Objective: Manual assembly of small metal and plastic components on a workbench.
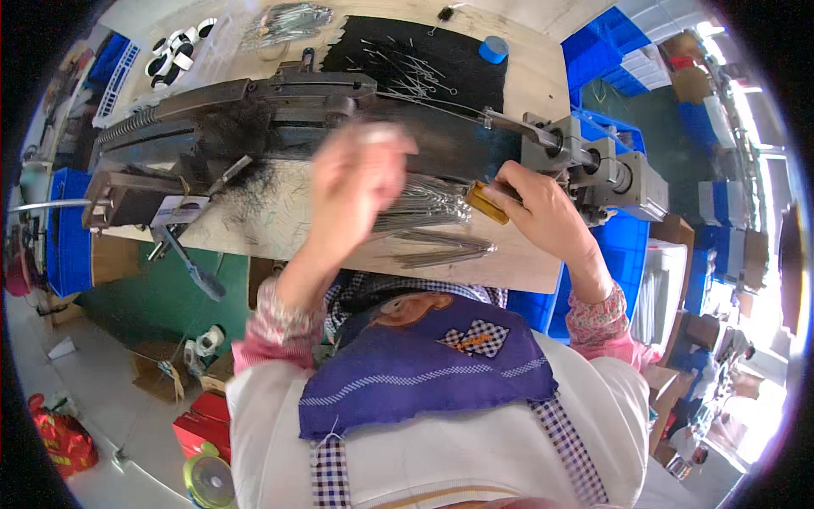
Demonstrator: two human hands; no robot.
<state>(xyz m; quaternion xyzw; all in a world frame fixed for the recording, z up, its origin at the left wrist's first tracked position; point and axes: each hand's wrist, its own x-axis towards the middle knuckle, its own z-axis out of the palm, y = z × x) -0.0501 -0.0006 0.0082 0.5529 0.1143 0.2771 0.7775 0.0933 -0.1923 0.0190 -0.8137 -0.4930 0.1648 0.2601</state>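
Note:
My right hand (547, 212) is closed around a small amber-yellow piece (487, 202), shaped like a short handle or block; its exact kind does not show. My left hand (360, 174) is smeared by motion in front of the machine's metal rail, and its fingers cannot be made out. Below the hands, bundles of thin metal wires (424, 204) with looped ends lie on the wooden bench. A twisted wire (437, 103) stretches from the long metal rail (280, 89) on the left to the machine's clamp and spindle head (593, 161) on the right.
On a black mat (356, 51) lie looped wire pieces (415, 76) and a blue round cap (493, 49). White-and-black rolls (180, 55) fill a clear tray at the back left. Dark bristle dust (246, 191) covers the bench beside the rail. A blue crate (623, 254) stands at the right edge.

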